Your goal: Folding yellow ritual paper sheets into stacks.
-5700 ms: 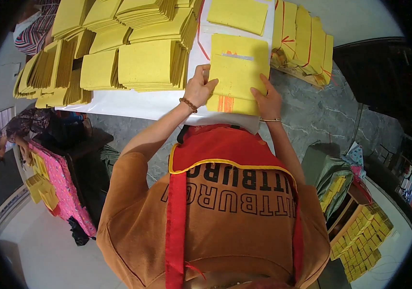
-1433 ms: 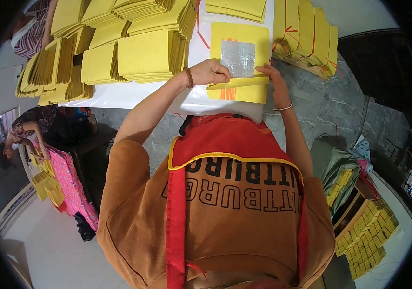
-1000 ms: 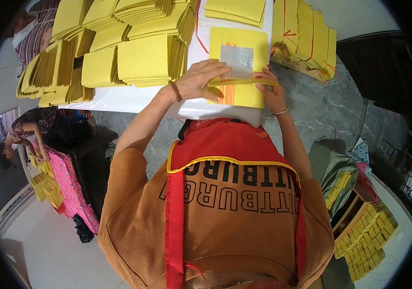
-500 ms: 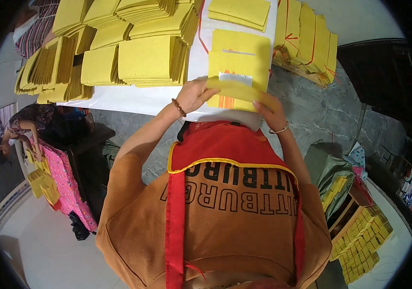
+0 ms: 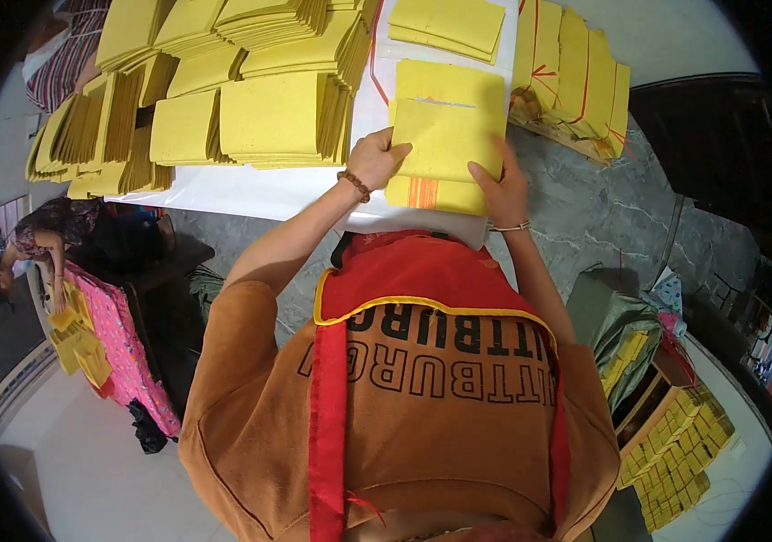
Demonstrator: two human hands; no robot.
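Note:
A folded yellow paper sheet lies over other yellow paper on the white-covered table, in front of my body. My left hand, with a beaded bracelet at the wrist, pinches its left edge between thumb and fingers. At its right edge is my right hand, thumb on the paper and fingers along the side, slightly blurred. Below the sheet, an orange-printed strip shows on the paper underneath. Just beyond lies more yellow paper, and farther back a small pile of yellow sheets.
Many stacks of folded yellow paper fill the table's left part. Bundles tied with red string stand at the right. Another person handles yellow paper by a pink cloth at far left. More yellow bundles lie lower right.
The sheet, raised and blurred between my hands before, now lies flat. It covers the silver patch and part of the orange print. My left hand has shifted slightly up and right.

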